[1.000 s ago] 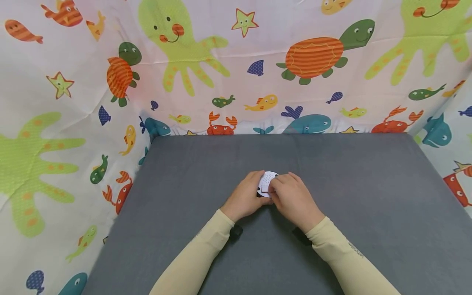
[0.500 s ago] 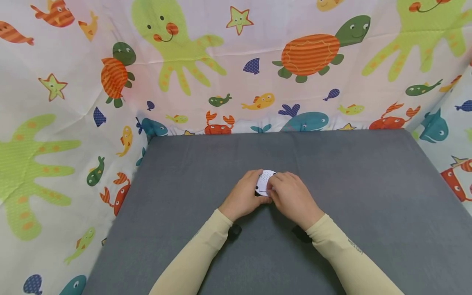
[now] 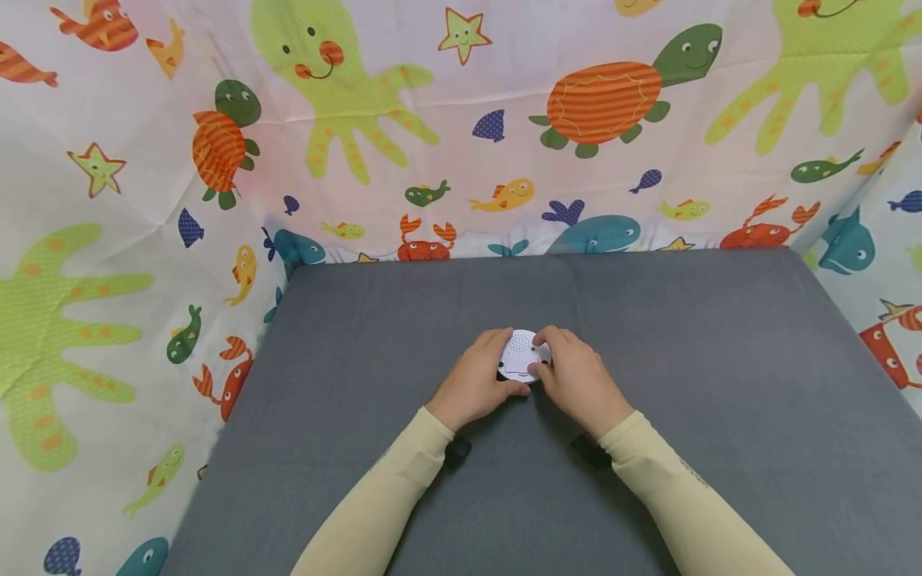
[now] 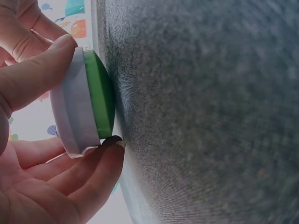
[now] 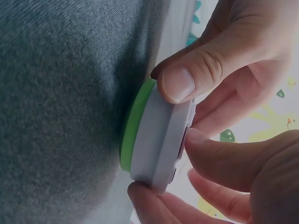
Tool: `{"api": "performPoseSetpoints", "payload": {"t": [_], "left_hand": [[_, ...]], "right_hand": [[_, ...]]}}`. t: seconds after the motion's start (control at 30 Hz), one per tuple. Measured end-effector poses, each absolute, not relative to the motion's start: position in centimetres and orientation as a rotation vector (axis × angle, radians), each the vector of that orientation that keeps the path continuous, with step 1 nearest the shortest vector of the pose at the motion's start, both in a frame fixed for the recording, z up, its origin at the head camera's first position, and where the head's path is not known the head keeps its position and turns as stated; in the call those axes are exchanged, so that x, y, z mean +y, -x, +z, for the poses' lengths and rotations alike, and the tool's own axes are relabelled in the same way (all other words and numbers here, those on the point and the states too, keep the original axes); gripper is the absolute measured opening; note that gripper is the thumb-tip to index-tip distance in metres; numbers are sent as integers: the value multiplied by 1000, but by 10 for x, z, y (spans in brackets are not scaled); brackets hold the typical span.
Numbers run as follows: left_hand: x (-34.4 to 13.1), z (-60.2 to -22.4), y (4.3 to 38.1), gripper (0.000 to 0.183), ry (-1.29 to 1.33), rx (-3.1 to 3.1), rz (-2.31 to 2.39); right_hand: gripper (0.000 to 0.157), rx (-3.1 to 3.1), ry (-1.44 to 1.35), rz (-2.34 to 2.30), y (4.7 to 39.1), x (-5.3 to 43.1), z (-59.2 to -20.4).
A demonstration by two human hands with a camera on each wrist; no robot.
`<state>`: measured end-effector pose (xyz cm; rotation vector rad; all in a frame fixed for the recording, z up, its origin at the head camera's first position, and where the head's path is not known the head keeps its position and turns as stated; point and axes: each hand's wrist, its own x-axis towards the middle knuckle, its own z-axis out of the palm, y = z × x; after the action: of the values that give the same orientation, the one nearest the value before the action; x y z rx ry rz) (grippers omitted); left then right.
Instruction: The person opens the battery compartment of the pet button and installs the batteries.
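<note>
A round sound button, its white back (image 3: 520,350) dotted with small holes, is held face down just over the table in the head view. Its green domed top (image 4: 100,93) faces the cloth in both wrist views. My left hand (image 3: 477,371) grips the white rim (image 4: 74,105), thumb on the near side and fingers round the far side. My right hand (image 3: 579,378) pinches it from the right: the thumb (image 5: 201,140) lies against the back beside a rectangular cover, and a fingertip (image 5: 142,193) touches the rim.
A grey cloth-covered table (image 3: 360,336) spreads out on all sides of the hands. Behind it and at both sides hang white curtains (image 3: 461,120) printed with sea animals. A dark camera (image 3: 458,452) sits under the left wrist and another (image 3: 591,450) under the right.
My right thumb and index finger have spread apart and shifted right on the button, leaving more of its white back in view. The left hand keeps its hold. The head view has shifted slightly.
</note>
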<state>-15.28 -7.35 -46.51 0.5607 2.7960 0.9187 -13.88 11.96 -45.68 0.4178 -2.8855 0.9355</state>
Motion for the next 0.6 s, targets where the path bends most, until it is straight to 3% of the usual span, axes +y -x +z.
{"api": "performPoseSetpoints", "payload": {"t": [0.43, 0.6], "left_hand": [[-70, -465, 151, 95, -577, 2802, 905], [-72, -462, 153, 98, -548, 2774, 901]], "right_hand": [[25, -2865, -390, 989, 141, 121, -457], [28, -2895, -494, 950, 144, 129, -457]]}}
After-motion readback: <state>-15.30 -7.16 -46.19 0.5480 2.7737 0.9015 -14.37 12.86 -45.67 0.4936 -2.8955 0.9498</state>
